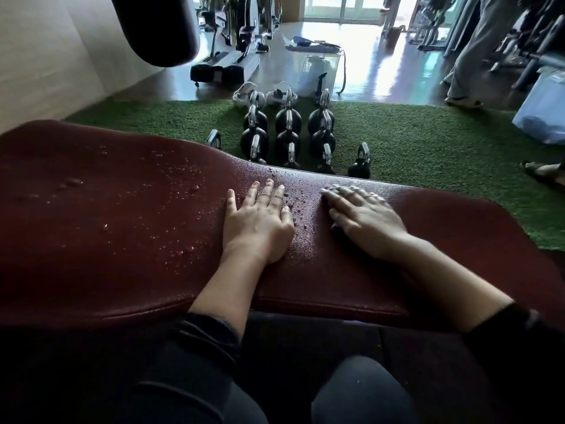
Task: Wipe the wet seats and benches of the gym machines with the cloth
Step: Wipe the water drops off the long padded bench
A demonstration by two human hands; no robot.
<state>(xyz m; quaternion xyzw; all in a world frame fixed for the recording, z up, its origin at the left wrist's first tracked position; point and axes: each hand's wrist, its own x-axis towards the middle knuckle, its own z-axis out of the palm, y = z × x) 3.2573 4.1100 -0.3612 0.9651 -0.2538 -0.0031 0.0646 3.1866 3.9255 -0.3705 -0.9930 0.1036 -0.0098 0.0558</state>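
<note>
Dark knees (195, 377) sit below the wet red bench (122, 209), where the left hand (258, 221) and right hand (363, 220) lie flat and empty, no cloth seen, so bare palms might just smear drops (183, 249).

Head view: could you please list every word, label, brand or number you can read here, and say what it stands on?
None can be read.
Bench: no text, only water drops.
Kettlebells: no markings legible.
Clear box on the floor: contents too blurred to read.
Machines behind: too small and blurred.
</note>
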